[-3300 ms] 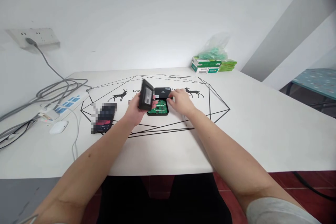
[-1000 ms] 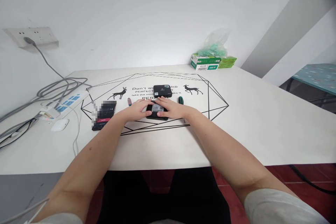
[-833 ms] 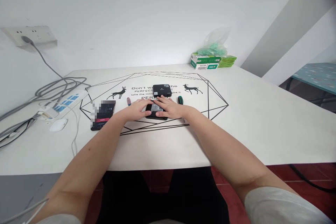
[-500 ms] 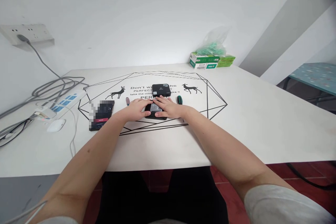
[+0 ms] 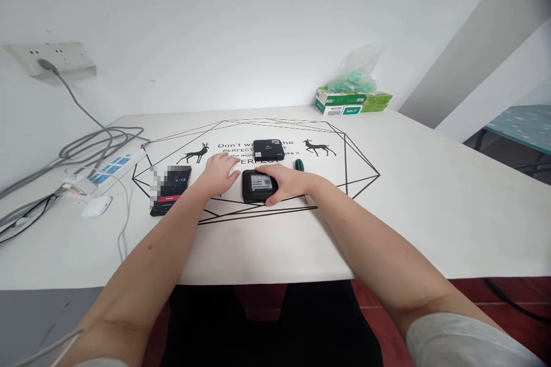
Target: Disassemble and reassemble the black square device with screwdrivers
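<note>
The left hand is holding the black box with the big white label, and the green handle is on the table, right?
Not quite: the head view shows the right hand holding the black box with the big white label. The green handle is on the table, yes.

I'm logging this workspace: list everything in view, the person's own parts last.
Labelled device: 1, black, table centre
Box: 1, black, behind labelled device
Screwdriver: 1, green-and-black handle, right of labelled device
Phone: 1, mostly black, left
Power strip: 1, white-blue, far left
Gadget: 1, white, beside power strip
Cables: several, grey, white, black, left
Outlet: 1, white, upper left
Plug: 1, grey, in outlet
Cartons: several, green-white, back right
Bag: 1, clear, on cartons
Table: 1, black-printed white, foreground
Second table: 1, teal, far right
Floor: 1, red, below
Left hand: 1, bare, left of labelled device
Right hand: 1, bare, gripping labelled device
Sleeves: 2, grey, lower corners
</note>
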`<state>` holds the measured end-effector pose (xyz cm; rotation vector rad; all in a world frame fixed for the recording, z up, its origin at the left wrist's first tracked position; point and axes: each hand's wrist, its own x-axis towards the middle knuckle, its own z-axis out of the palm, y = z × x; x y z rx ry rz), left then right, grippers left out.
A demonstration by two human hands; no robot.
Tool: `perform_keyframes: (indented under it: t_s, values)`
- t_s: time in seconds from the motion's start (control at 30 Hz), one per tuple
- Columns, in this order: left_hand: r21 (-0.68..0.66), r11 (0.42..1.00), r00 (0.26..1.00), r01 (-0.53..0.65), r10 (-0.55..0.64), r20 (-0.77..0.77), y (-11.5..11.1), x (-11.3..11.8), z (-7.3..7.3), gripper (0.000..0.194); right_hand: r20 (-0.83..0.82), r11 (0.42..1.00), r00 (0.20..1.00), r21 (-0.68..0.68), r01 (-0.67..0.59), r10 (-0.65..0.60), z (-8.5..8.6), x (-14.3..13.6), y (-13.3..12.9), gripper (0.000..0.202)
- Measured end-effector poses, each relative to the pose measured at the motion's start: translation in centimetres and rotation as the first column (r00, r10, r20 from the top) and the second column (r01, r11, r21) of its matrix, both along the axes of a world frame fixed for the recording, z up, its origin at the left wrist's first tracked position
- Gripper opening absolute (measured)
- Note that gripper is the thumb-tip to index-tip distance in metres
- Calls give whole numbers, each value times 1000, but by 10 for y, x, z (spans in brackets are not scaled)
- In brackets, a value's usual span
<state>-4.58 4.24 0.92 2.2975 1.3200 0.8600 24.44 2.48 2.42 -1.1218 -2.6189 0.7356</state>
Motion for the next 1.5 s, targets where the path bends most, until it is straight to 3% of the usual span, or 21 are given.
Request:
perform_keyframes:
  t_s: [0.1, 0.17, 0.2, 0.23, 0.3, 0.37, 0.43, 0.57, 0.77, 1.17, 1.37, 1.5]
  values:
    - [94, 988, 987, -120, 129, -94, 9, -8, -7, 24, 56, 999, 997, 6, 48, -48, 2, 1, 2, 117]
    - [127, 977, 961, -171, 193, -196, 11, -10, -9, 26, 66, 974, 976, 107, 197, -205, 7, 5, 4, 104]
    - [139, 971, 939, -193, 224, -262, 10, -10, -9, 28, 60, 930, 940, 178, 321, -336, 11, 8, 5, 93]
    - [148, 966, 908, -213, 252, -334, 9, -9, -8, 31, 40, 846, 867, 246, 474, -497, 15, 12, 6, 81]
    - [159, 957, 835, -241, 288, -469, 5, -6, -7, 35, 48, 622, 633, 259, 739, -773, 23, 22, 8, 67]
    - [167, 954, 776, -249, 299, -556, 3, -1, -5, 37, 228, 553, 518, 129, 823, -824, 27, 31, 10, 69]
    - [181, 949, 747, -257, 314, -586, 2, 4, -3, 38, 335, 560, 511, 64, 826, -791, 25, 34, 12, 67]
    - [189, 934, 722, -305, 356, -593, 4, 12, -2, 37, 311, 634, 590, 58, 771, -745, 15, 22, 14, 49]
    - [142, 923, 739, -357, 372, -562, 10, 16, -1, 28, 265, 632, 594, 89, 769, -760, 7, 5, 13, 48]
    - [141, 922, 755, -361, 378, -536, 13, 10, -6, 23, 255, 613, 579, 80, 786, -775, 8, 8, 13, 49]
    - [152, 928, 778, -339, 368, -509, 15, 11, -8, 25, 217, 632, 594, 243, 736, -775, 13, -1, 3, 52]
    - [170, 934, 807, -315, 357, -471, 13, 15, -5, 25, 233, 615, 571, 232, 753, -787, 13, -3, 2, 51]
